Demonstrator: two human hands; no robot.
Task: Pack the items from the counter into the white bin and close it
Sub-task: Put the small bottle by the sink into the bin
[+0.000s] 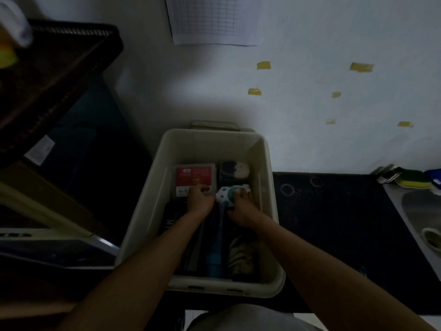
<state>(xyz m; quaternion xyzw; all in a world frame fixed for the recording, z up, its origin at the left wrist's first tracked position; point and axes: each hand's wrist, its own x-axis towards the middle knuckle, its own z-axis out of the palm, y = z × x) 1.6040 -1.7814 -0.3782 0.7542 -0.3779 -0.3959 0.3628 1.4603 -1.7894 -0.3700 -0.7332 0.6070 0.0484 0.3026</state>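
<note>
On the black stone counter (334,223) stands the white plastic bin (152,199), open mouth up and long axis running near to far, a short end toward the person. No lid is on it. A pale flat piece shows just behind its far rim, but whether that is the lid I cannot tell.

Packing looks well along. Dark folded cloth (195,242) fills the near half of the floor, with a striped fabric bundle (241,256) at the near right. At the far left lies a flat box with a red label (194,179), and at the far right a dark roll with a pale patch (235,170).

Between these sits the white bundle with teal dots (225,195), lying left to right across the bin. The right hand (241,209) has its fingers curled over its right end, gripping it. The left hand (199,198) is curled at the box's near corner, touching the bundle's left end – which of the two it pinches is unclear.

Left to do, by my reading: settle this bundle, fit the lid. Beside the steel sink (420,211) lies a yellow-and-green sponge (412,181), probably not for packing.
</note>
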